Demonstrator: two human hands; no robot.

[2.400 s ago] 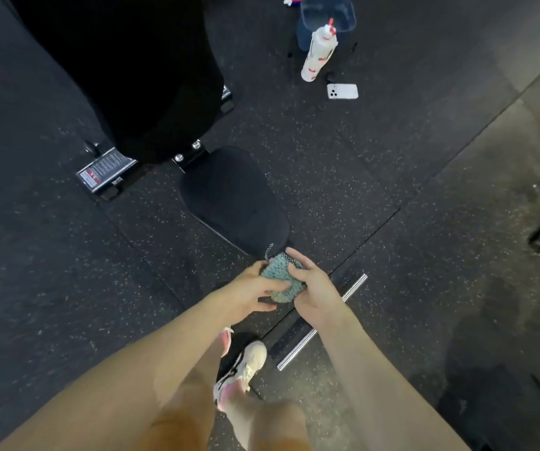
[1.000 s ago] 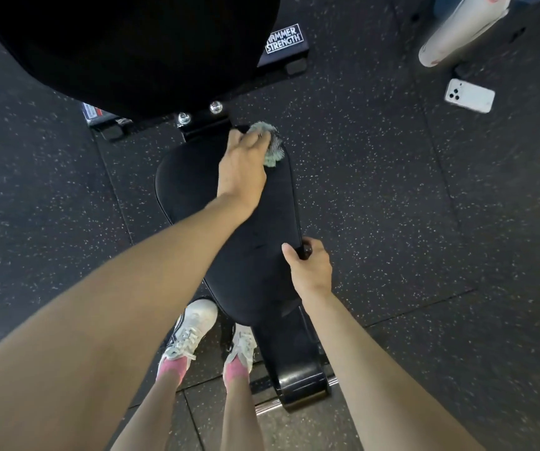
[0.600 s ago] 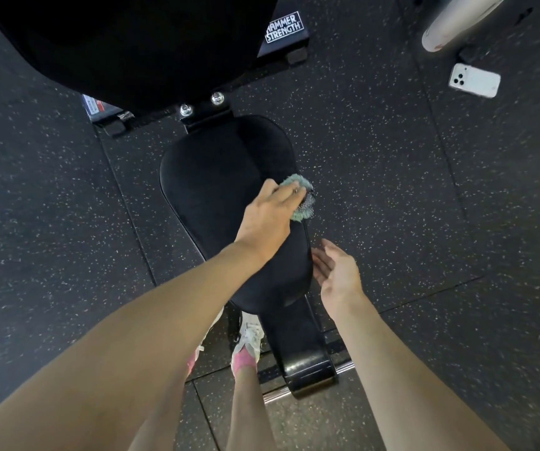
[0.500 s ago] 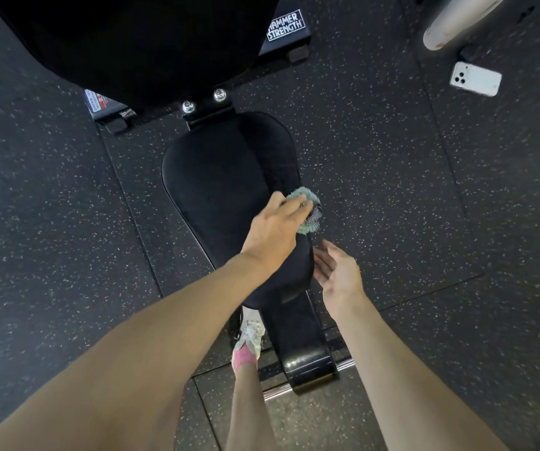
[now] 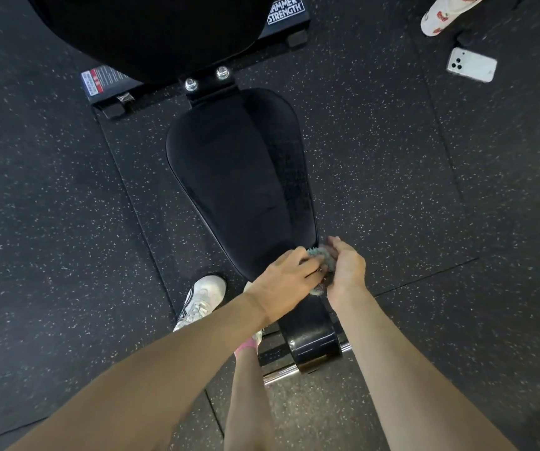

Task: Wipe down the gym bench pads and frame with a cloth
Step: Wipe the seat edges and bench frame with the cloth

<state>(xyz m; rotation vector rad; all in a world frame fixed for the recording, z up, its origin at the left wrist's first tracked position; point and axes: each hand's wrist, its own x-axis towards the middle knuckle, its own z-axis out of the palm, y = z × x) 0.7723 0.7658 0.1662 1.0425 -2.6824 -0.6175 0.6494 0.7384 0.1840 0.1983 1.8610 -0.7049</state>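
on my screen the cloth [image 5: 320, 256], small and blue-green, is bunched between the two hands at the near, narrow end of the seat pad [image 5: 239, 177]. the left hand [image 5: 286, 281] lies over it from the left with its fingers [image 5: 307, 266] curled and clamped on the cloth. the right hand [image 5: 345, 270] meets it from the right; its fingers [image 5: 335, 245] bend around the other side of the cloth and touch it. they are a little blurred, so i cannot see how firm this grip is. only a small part of the cloth shows between the hands, just at the right edge of the pad.

the seat pad is black and wider at the far end, where two shiny bolts [image 5: 191, 84] fix it to the bench frame [image 5: 314, 345]. behind it is the big black back pad [image 5: 151, 30]. on the base at the far right i read "hammer strength" on a white label [image 5: 285, 9]. on the far left there is a sticker [image 5: 94, 81] with a red band and small text that is too small to read.

on the speckled black floor [image 5: 392, 190], far to the right, lie a white phone [image 5: 471, 65], camera side up, and a white bottle [image 5: 447, 11] with red prints that i cannot read. a white shoe [image 5: 203, 297] stands left of the bench, near the hands.
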